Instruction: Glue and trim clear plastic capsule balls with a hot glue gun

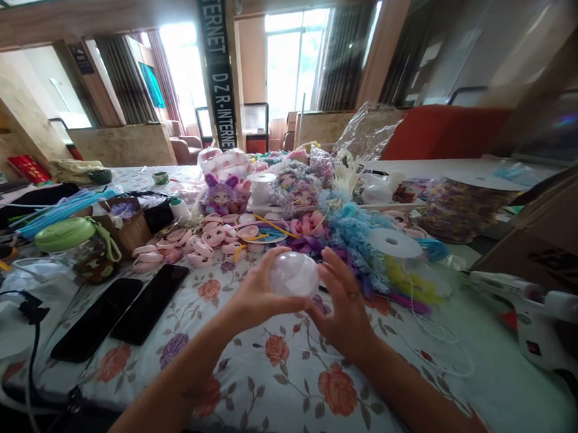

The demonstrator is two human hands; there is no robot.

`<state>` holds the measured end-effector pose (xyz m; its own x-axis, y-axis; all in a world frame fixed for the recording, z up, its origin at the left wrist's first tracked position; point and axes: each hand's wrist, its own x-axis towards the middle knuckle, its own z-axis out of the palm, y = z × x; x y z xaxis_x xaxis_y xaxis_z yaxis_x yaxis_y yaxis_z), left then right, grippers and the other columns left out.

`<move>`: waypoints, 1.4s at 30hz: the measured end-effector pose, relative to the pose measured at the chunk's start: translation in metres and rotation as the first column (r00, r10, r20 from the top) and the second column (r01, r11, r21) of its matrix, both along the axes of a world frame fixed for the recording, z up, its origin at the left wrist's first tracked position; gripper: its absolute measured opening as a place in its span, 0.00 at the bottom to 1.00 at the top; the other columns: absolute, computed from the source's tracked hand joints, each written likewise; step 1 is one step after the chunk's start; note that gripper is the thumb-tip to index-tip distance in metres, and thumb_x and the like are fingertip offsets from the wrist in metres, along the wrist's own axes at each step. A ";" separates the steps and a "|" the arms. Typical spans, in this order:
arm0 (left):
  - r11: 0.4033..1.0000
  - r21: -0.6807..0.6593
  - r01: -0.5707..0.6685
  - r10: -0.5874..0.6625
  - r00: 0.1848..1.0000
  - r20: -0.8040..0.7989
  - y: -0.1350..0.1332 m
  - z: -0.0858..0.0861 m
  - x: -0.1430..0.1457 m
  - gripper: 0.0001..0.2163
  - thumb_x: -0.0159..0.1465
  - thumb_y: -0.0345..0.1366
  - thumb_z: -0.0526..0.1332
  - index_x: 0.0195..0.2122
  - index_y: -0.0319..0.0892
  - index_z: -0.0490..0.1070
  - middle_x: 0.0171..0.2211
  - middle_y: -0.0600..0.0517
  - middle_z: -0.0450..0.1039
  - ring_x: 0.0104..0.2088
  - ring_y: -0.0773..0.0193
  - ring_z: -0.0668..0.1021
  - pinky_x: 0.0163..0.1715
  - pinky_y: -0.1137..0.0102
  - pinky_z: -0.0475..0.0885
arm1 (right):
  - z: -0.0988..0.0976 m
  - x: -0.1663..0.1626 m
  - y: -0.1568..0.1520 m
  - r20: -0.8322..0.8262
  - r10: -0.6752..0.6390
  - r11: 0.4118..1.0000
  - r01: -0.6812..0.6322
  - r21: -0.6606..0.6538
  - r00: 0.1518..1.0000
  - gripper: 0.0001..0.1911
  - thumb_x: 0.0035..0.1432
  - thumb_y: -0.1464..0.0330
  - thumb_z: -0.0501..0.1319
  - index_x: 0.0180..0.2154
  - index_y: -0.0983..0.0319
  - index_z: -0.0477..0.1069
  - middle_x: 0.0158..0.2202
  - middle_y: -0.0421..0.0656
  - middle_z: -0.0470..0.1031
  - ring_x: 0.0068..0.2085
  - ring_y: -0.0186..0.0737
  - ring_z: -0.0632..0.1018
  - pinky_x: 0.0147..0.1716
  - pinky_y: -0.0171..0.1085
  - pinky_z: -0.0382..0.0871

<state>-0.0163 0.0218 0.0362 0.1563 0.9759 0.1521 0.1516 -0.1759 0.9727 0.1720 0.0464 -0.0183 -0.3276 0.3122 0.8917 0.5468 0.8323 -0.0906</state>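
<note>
A clear, glossy plastic ball (293, 275) is held up over the flowered tablecloth, in the middle of the view. My left hand (255, 295) is closed around its left side, thumb below and fingers behind. From the right, my right hand (342, 308) curves about the same ball, fingertips at its right edge and thumb near its lower edge. Past the ball lie pink molded plastic pieces (212, 234) with faces. Fluffy light-blue trim (356, 235) and a white spool (395, 242) are to the right of my hands.
Two black phones (150, 303) lie at left, near a green-lidded jar (63, 235). Purple-eared doll heads (219, 193) and crinkled clear wrap (367, 133) are piled at the back. A white glue gun (525, 313) and a cardboard box (554, 226) stand at right.
</note>
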 end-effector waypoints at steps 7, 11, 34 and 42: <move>0.959 -0.121 0.256 -0.122 0.759 0.640 0.020 0.000 -0.038 0.24 0.53 0.47 0.65 0.50 0.43 0.73 0.50 0.44 0.75 0.50 0.52 0.76 0.44 0.65 0.73 | 0.004 -0.002 0.003 -0.300 -0.094 0.716 -0.145 -0.683 0.949 0.18 0.60 0.58 0.62 0.47 0.61 0.71 0.44 0.49 0.77 0.39 0.46 0.80 0.36 0.43 0.77; 0.928 -0.161 0.336 -0.113 0.666 0.738 0.037 -0.019 -0.032 0.21 0.58 0.49 0.61 0.48 0.42 0.75 0.48 0.44 0.77 0.46 0.55 0.77 0.40 0.66 0.73 | 0.014 -0.009 -0.006 -0.365 -0.035 0.479 -0.305 -0.823 0.930 0.19 0.60 0.53 0.60 0.35 0.62 0.75 0.31 0.44 0.77 0.31 0.40 0.76 0.29 0.36 0.71; 0.864 -0.358 0.353 0.131 0.530 0.838 0.025 -0.037 -0.014 0.26 0.66 0.55 0.52 0.40 0.33 0.74 0.36 0.39 0.77 0.37 0.54 0.80 0.31 0.68 0.75 | 0.011 -0.046 -0.010 -0.515 -0.125 0.162 -0.495 -0.854 0.848 0.14 0.50 0.59 0.67 0.25 0.64 0.73 0.21 0.40 0.73 0.21 0.30 0.68 0.17 0.28 0.61; 0.837 -0.432 0.335 0.185 0.570 0.801 0.020 -0.031 -0.014 0.29 0.65 0.56 0.52 0.43 0.30 0.74 0.39 0.35 0.78 0.37 0.52 0.81 0.33 0.65 0.77 | 0.009 -0.045 -0.013 -0.509 -0.054 0.112 -0.501 -0.858 0.859 0.15 0.52 0.58 0.64 0.24 0.63 0.72 0.21 0.39 0.72 0.21 0.31 0.67 0.16 0.29 0.60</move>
<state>-0.0308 0.0415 0.0055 0.3019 0.9243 -0.2333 -0.7024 0.3812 0.6011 0.1274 0.0330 -0.0089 -0.3459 0.9375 -0.0391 0.0430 -0.0257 -0.9987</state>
